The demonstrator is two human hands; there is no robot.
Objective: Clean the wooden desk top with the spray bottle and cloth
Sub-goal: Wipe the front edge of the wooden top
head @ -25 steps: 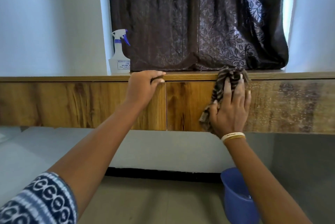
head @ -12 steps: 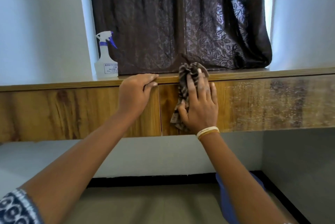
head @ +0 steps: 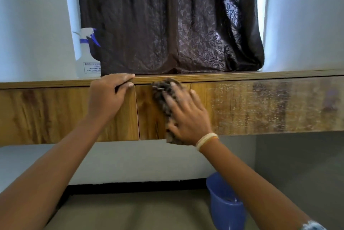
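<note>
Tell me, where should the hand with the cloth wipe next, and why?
Probably slide to the right. The right hand presses the cloth flat on the desk's front panel, where the wood looks clean and glossy. Further right, the panel still shows whitish, streaky patches. The left hand grips the desk top's edge, steadying the person for that stroke.

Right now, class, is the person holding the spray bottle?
No, the spray bottle stands alone on the desk top while the right hand presses the cloth.
</note>
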